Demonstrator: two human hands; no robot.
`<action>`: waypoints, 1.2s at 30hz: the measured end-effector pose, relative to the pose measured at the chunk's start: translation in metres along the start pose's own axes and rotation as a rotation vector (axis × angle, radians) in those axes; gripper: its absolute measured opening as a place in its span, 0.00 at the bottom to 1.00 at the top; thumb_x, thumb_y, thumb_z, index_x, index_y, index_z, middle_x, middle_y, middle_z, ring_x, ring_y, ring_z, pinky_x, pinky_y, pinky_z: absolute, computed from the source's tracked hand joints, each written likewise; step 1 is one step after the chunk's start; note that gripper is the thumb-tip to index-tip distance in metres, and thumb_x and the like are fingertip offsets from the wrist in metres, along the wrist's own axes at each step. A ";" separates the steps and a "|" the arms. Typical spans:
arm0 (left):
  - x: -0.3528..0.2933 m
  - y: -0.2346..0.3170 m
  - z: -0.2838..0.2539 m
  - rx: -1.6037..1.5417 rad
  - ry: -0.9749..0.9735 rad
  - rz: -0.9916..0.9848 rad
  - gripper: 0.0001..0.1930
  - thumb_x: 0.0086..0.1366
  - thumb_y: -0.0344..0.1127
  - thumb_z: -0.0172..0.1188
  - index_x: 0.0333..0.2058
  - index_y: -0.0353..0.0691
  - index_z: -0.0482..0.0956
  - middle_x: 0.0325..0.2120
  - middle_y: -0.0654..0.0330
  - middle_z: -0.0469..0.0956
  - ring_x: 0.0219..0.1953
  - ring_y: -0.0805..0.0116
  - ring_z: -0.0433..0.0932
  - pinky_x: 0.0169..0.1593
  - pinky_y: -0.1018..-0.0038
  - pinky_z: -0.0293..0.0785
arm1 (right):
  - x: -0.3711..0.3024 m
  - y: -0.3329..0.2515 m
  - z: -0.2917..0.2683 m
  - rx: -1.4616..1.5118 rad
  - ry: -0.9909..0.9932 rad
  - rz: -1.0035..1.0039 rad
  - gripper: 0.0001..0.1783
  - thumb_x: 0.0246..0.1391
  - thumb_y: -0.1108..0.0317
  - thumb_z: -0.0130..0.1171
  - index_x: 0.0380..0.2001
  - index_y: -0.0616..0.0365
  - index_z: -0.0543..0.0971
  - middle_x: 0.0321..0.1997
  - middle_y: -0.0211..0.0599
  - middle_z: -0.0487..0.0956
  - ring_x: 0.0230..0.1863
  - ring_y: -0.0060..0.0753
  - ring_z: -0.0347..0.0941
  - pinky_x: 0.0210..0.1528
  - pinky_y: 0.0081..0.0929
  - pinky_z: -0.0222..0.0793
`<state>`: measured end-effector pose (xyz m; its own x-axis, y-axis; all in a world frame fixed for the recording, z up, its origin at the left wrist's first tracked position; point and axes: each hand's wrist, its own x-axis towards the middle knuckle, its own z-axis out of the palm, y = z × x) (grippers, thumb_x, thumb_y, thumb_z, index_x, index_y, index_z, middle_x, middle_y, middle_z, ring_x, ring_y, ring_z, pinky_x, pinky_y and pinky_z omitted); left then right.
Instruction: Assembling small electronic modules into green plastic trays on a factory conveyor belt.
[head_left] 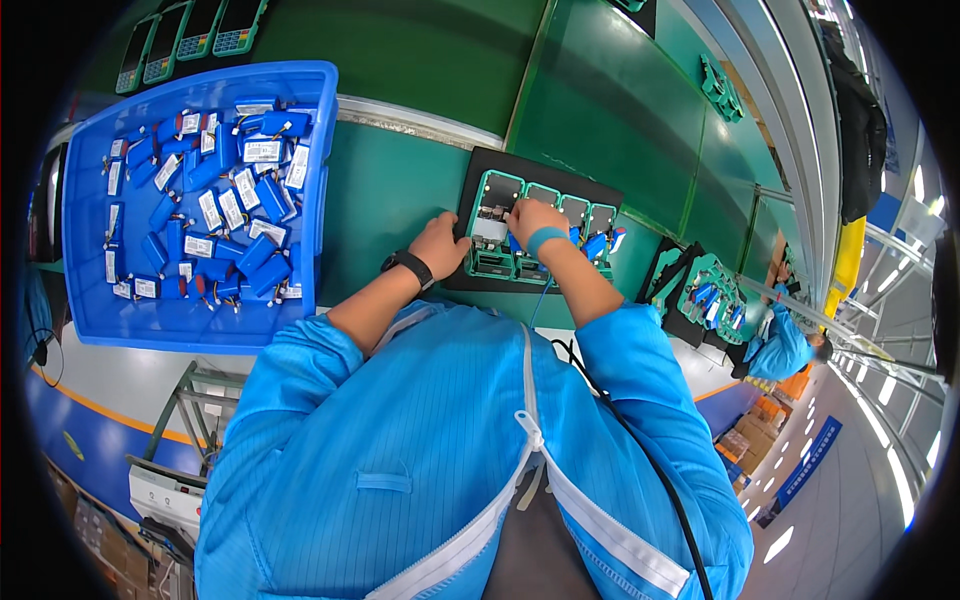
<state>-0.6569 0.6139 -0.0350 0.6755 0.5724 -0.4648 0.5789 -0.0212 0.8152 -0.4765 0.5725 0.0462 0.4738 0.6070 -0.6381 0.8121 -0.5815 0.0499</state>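
Note:
Several teal device housings (490,262) with dark screens and exposed insides lie in a row on a black foam mat (590,187). Over the middle of the row is my right hand (537,220), its fingers curled down and closed at one housing; whatever they grip is hidden. A strip of blue shows just beside those fingers. Blue battery packs (596,245) with wires sit at the right end of the row. My left hand (438,248) rests at the mat's left edge, thumb and fingers apart, holding nothing visible. A teal band circles my right wrist, a black watch my left.
A large blue bin (325,200) of wired blue batteries stands on the left. Finished-looking handheld devices (200,30) lie at the far left. Further right, another mat carries teal housings (712,295), near a co-worker in a blue sleeve (785,345). A metal rail (800,130) runs along the right.

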 end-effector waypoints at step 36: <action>0.028 0.034 0.016 -0.301 -0.083 -0.385 0.27 0.64 0.55 0.50 0.49 0.36 0.67 0.34 0.62 0.74 0.30 0.70 0.72 0.32 0.74 0.69 | -0.022 0.275 0.143 1.338 0.210 0.456 0.40 0.45 0.39 0.58 0.48 0.65 0.74 0.46 0.47 0.77 0.48 0.41 0.73 0.51 0.32 0.67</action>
<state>-0.6110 0.6161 -0.0260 0.4798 0.4248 -0.7676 0.6443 0.4233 0.6370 -0.3124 0.3224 -0.0361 0.7383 0.2301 -0.6340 -0.2932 -0.7370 -0.6090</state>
